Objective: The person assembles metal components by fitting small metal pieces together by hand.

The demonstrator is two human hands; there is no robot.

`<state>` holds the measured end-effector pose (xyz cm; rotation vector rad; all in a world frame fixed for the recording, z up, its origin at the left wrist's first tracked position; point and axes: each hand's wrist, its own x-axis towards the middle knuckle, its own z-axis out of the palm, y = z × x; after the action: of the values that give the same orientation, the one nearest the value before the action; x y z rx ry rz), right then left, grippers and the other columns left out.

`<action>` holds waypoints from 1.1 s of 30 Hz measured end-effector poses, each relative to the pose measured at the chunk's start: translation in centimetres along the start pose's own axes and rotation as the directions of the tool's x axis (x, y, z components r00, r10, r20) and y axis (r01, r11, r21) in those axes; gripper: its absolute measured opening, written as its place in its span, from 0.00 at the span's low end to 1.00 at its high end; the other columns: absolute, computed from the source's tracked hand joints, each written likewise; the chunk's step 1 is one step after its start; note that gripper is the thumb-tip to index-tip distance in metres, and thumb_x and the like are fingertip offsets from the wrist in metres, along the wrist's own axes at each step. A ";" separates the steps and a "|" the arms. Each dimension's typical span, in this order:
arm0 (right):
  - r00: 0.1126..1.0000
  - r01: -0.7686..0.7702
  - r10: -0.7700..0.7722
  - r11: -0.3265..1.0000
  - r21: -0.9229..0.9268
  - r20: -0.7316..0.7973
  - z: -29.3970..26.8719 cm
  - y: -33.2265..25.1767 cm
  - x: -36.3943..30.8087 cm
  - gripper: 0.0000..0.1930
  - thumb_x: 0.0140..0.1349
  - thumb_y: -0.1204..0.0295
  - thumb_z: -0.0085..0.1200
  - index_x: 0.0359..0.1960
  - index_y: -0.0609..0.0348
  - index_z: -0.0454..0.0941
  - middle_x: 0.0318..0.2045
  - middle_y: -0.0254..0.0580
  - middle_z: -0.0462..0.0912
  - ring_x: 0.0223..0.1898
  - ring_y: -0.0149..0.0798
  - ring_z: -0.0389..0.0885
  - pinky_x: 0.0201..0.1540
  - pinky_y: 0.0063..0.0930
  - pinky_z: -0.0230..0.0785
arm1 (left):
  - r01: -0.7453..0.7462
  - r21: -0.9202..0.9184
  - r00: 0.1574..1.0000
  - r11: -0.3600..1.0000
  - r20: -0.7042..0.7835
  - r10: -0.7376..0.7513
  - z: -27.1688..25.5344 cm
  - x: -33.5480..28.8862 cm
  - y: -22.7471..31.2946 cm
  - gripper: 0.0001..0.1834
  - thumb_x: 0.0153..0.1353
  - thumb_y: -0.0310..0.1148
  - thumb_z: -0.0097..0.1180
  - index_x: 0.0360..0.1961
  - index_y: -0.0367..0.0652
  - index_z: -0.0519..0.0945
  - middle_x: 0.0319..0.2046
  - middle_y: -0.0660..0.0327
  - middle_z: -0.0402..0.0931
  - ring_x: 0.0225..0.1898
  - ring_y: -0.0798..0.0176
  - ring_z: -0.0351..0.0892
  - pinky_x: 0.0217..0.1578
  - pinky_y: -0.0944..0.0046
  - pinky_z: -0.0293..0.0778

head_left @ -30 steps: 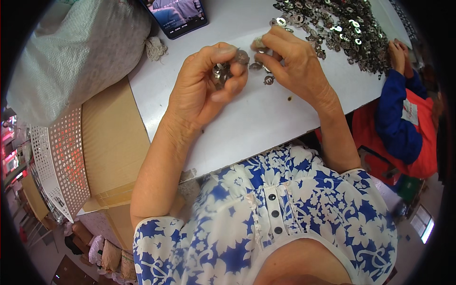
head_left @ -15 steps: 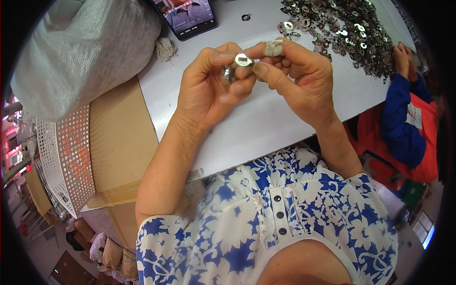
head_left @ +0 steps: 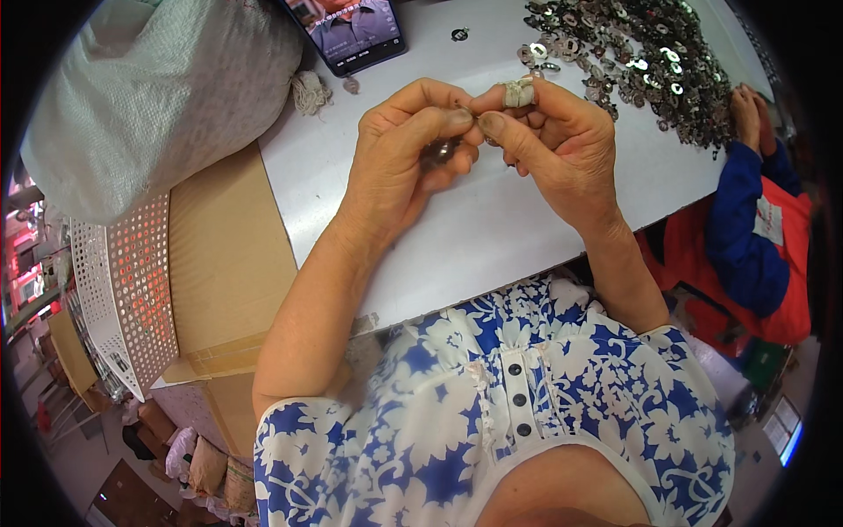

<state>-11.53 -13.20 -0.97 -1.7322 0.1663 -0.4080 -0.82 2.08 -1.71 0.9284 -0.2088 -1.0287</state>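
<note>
My left hand (head_left: 395,149) is closed, with shiny small metal pieces (head_left: 441,151) tucked against its curled fingers. Its thumb and index finger meet the fingertips of my right hand (head_left: 562,145) above the table. That right hand is pinched, thumb against index finger, and a pale cloth wrap (head_left: 518,93) goes round the index finger. Whatever sits between the touching fingertips is mostly covered and too small to name.
A big heap of small metal pieces (head_left: 654,75) covers the white table's (head_left: 439,237) far right. A phone (head_left: 351,39) lies at the back beside a stuffed white woven sack (head_left: 167,97). Cardboard (head_left: 233,255) is on the left. At right, a co-worker's hands (head_left: 753,119) reach the heap.
The bright metal piece between my hands has gone out of sight behind my fingertips, which have closed together. A small piece now shows on the table beside the sack's tied cord.
</note>
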 end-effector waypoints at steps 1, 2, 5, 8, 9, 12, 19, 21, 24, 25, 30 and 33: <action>1.000 -0.005 0.005 1.000 0.016 0.000 0.0 0.0 0.0 0.06 0.65 0.78 0.60 0.42 0.65 0.83 0.29 0.33 0.85 0.28 0.17 0.80 0.30 0.09 0.71 | -0.006 0.012 1.000 1.000 -0.009 0.006 0.1 0.0 0.0 0.05 0.62 0.25 0.54 0.38 0.37 0.79 0.28 0.60 0.80 0.23 0.73 0.77 0.14 0.78 0.58; 1.000 -0.011 0.011 0.999 0.033 0.000 0.0 0.0 0.0 0.06 0.65 0.78 0.60 0.42 0.64 0.83 0.29 0.33 0.85 0.28 0.17 0.80 0.30 0.09 0.71 | -0.007 0.012 1.000 1.000 -0.011 0.007 0.2 -0.1 0.0 0.05 0.62 0.25 0.54 0.38 0.37 0.79 0.28 0.60 0.80 0.23 0.73 0.77 0.14 0.78 0.58; 0.999 0.039 -0.040 0.999 -0.015 -0.021 0.1 0.2 0.1 0.06 0.66 0.77 0.59 0.42 0.64 0.82 0.29 0.32 0.85 0.27 0.17 0.79 0.29 0.09 0.70 | -0.021 0.060 0.999 0.998 -0.035 0.024 0.5 -0.1 0.1 0.04 0.63 0.26 0.55 0.37 0.37 0.80 0.28 0.60 0.81 0.23 0.73 0.78 0.14 0.78 0.58; 1.000 -0.030 0.030 0.999 0.016 -0.007 -0.1 0.1 0.0 0.06 0.67 0.77 0.59 0.43 0.64 0.82 0.28 0.31 0.84 0.27 0.18 0.79 0.27 0.09 0.70 | -0.036 0.071 0.998 0.997 -0.048 0.040 0.5 -0.1 0.1 0.05 0.65 0.28 0.57 0.37 0.37 0.80 0.28 0.60 0.81 0.23 0.73 0.78 0.14 0.78 0.59; 1.000 -0.030 0.030 0.999 0.016 -0.007 -0.2 0.2 0.1 0.06 0.67 0.77 0.59 0.43 0.64 0.82 0.28 0.31 0.84 0.27 0.18 0.79 0.27 0.09 0.70 | -0.024 0.024 0.998 0.999 -0.063 0.025 0.2 -0.1 0.0 0.06 0.66 0.30 0.57 0.36 0.38 0.80 0.27 0.60 0.81 0.23 0.73 0.78 0.14 0.78 0.59; 0.991 -0.130 0.133 0.984 0.119 -0.023 -0.3 0.5 0.2 0.07 0.68 0.76 0.57 0.44 0.65 0.81 0.28 0.32 0.83 0.27 0.20 0.81 0.25 0.12 0.73 | 0.007 -0.056 0.998 0.998 -0.066 -0.011 -0.5 0.0 -0.1 0.09 0.69 0.33 0.56 0.36 0.38 0.79 0.28 0.59 0.79 0.23 0.72 0.75 0.14 0.78 0.57; 0.972 -0.207 0.236 0.851 0.483 0.001 -0.5 0.8 0.6 0.10 0.68 0.76 0.55 0.48 0.70 0.79 0.32 0.42 0.84 0.31 0.30 0.86 0.32 0.24 0.86 | 0.067 -0.166 0.997 0.984 -0.025 -0.072 -0.8 0.1 0.3 0.10 0.65 0.34 0.55 0.32 0.38 0.77 0.25 0.56 0.80 0.21 0.66 0.78 0.13 0.76 0.58; 0.970 -0.214 0.242 0.828 0.518 0.015 -0.6 1.0 0.6 0.10 0.68 0.76 0.55 0.48 0.70 0.79 0.32 0.43 0.84 0.32 0.32 0.87 0.33 0.25 0.87 | 0.037 -0.177 0.999 0.984 -0.011 -0.039 -0.5 0.0 0.2 0.10 0.64 0.34 0.54 0.32 0.38 0.77 0.25 0.56 0.80 0.21 0.65 0.78 0.14 0.75 0.59; 0.969 -0.223 0.245 0.816 0.534 0.032 -0.6 1.1 0.5 0.10 0.68 0.76 0.56 0.48 0.69 0.79 0.33 0.42 0.84 0.32 0.31 0.86 0.33 0.23 0.85 | -0.014 -0.144 1.000 0.989 0.001 0.014 -0.2 0.0 0.1 0.10 0.63 0.34 0.52 0.34 0.37 0.76 0.27 0.54 0.79 0.23 0.65 0.77 0.14 0.77 0.58; 0.977 -0.189 0.211 0.858 0.478 0.007 -0.5 1.0 0.5 0.10 0.68 0.76 0.55 0.48 0.68 0.79 0.33 0.41 0.84 0.32 0.29 0.86 0.33 0.20 0.84 | -0.034 -0.099 0.999 0.995 0.000 0.034 -0.1 -0.1 0.1 0.10 0.64 0.34 0.51 0.36 0.36 0.75 0.29 0.54 0.78 0.25 0.65 0.76 0.14 0.78 0.57; 0.995 0.028 -0.013 0.988 0.149 -0.102 0.2 0.6 0.2 0.07 0.68 0.78 0.54 0.45 0.67 0.80 0.32 0.38 0.85 0.31 0.24 0.84 0.32 0.15 0.80 | -0.022 0.266 0.998 0.964 -0.058 0.039 1.1 -0.3 0.2 0.08 0.64 0.32 0.52 0.33 0.38 0.76 0.29 0.57 0.78 0.24 0.72 0.75 0.13 0.78 0.56; 0.997 0.054 -0.053 0.998 0.011 -0.053 0.2 0.0 0.4 0.06 0.68 0.79 0.54 0.43 0.67 0.80 0.32 0.36 0.85 0.30 0.22 0.83 0.32 0.15 0.78 | 0.007 0.336 0.998 0.942 -0.060 0.014 0.8 -0.4 0.2 0.08 0.65 0.32 0.53 0.32 0.38 0.76 0.29 0.58 0.78 0.23 0.74 0.74 0.13 0.78 0.55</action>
<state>-11.12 -13.13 -0.95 -1.7170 0.1552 -0.4930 -1.36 2.00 -1.02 1.2675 -0.3420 -0.9755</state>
